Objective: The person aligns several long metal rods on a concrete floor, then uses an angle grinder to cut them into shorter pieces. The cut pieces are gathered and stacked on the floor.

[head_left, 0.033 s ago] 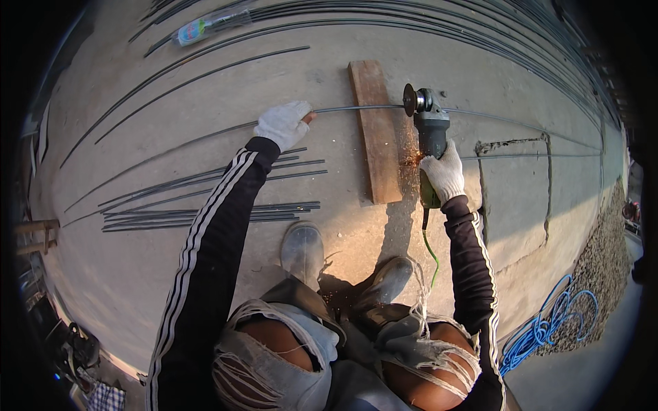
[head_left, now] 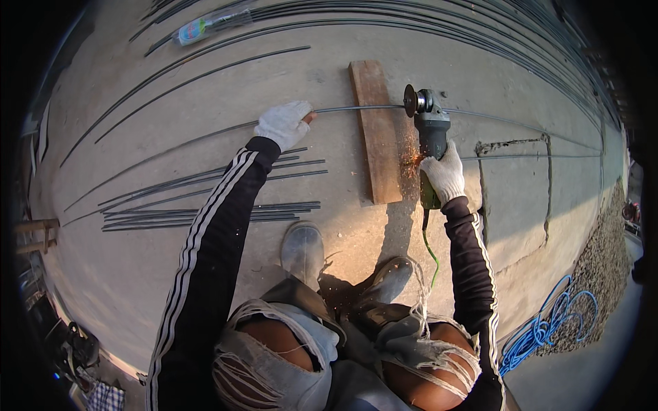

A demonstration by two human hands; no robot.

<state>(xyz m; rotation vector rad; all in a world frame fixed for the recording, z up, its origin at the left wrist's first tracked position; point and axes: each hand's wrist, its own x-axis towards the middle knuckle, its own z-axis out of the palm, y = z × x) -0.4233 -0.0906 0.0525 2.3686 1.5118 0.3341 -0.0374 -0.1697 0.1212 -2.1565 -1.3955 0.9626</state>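
- Your left hand (head_left: pixel 282 123), in a pale knitted glove, is closed narrow around the steel rod (head_left: pixel 343 108), left of the plank.
- Your right hand (head_left: pixel 444 170), gloved too, is wrapped around the body of the angle grinder (head_left: pixel 432 137), whose head points away from you.
- The steel rod crosses the wooden plank (head_left: pixel 378 147) near its far end and runs on past its right edge.
- Just beyond that edge, the grinder's disc (head_left: pixel 410 101) meets the rod; you cannot tell how deep it sits.
- Orange sparks (head_left: pixel 412 159) show between the plank and your right glove.
- A green cord (head_left: pixel 431 250) trails from the grinder toward your right knee.
- Short rods (head_left: pixel 212 214) lie on the concrete floor (head_left: pixel 329 79) under and beside your left forearm; longer rods (head_left: pixel 411 24) curve across beyond your hands, with a clear plastic bottle (head_left: pixel 195 31) on them.
- Along the floor's right edge lies gravel (head_left: pixel 603 260), with a blue coil (head_left: pixel 545 325) beside it.
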